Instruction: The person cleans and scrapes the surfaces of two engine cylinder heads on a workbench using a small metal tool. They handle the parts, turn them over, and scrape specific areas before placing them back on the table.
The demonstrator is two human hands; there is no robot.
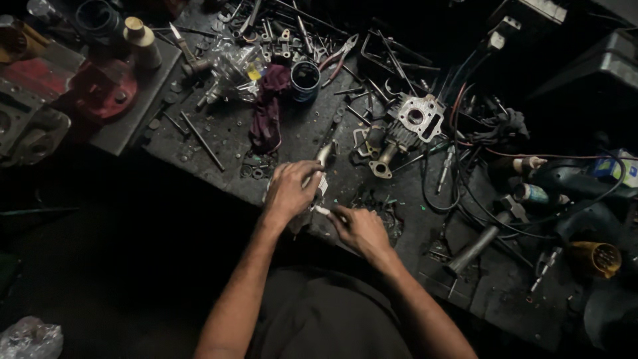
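Two bare hands work at the near edge of a dark, messy workbench [219, 143]. The left hand [290, 189] is closed around a small metal part [323, 156]. The right hand [361, 229] pinches a thin white stick [323, 211], just beside the part.

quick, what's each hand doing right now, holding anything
Left hand: closed around a small metal part on the workbench.
Right hand: fingers pinched on a thin light-coloured piece; what it is cannot be told.
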